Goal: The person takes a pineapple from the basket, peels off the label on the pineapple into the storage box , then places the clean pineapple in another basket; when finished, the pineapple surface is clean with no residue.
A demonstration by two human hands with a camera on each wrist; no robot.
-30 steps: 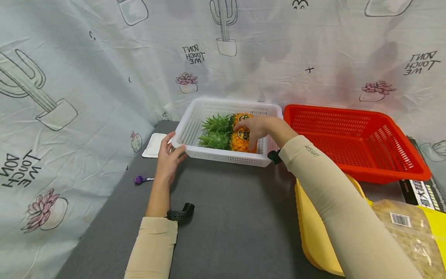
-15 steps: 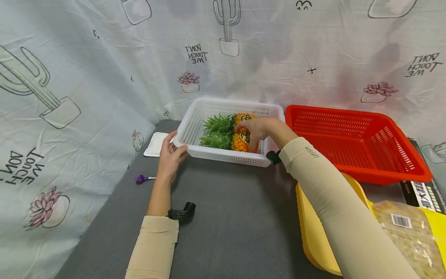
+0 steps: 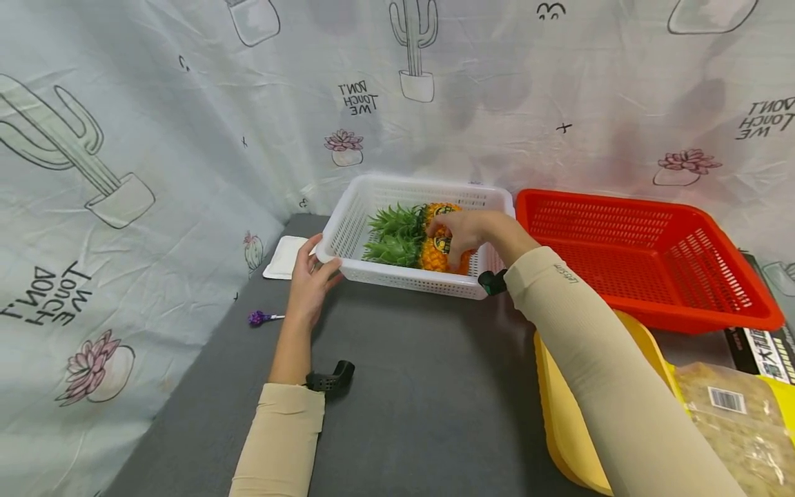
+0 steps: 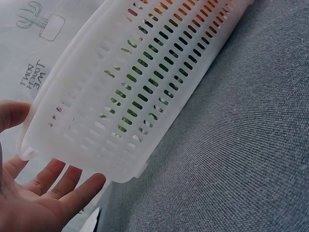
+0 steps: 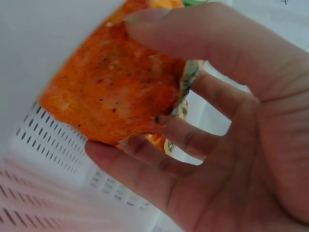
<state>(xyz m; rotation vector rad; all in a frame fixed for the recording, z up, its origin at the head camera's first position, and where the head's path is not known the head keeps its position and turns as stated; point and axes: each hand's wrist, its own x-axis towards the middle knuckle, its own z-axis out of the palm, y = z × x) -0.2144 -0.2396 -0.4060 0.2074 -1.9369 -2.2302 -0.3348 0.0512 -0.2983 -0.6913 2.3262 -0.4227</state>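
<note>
Near pineapple [image 3: 428, 257] lies in the white basket [image 3: 410, 273], its long axis running nine to three o'clock, leafy crown at nine; a far pineapple [image 3: 405, 219] sits alongside at twelve. The right hand [image 3: 466, 231], the nearer one, slants in from four o'clock, back upward, grip curled round the fruit's body. The left hand [image 3: 307, 281] pinches the basket's eight-o'clock corner.

From the head, one camera looks forward and down across the desk [image 3: 422, 386]; the left wrist's faces the white basket [image 4: 94, 92] from outside, close; the right wrist's peers inside, very near a pineapple [image 5: 113, 89]. All three share the basket.
</note>
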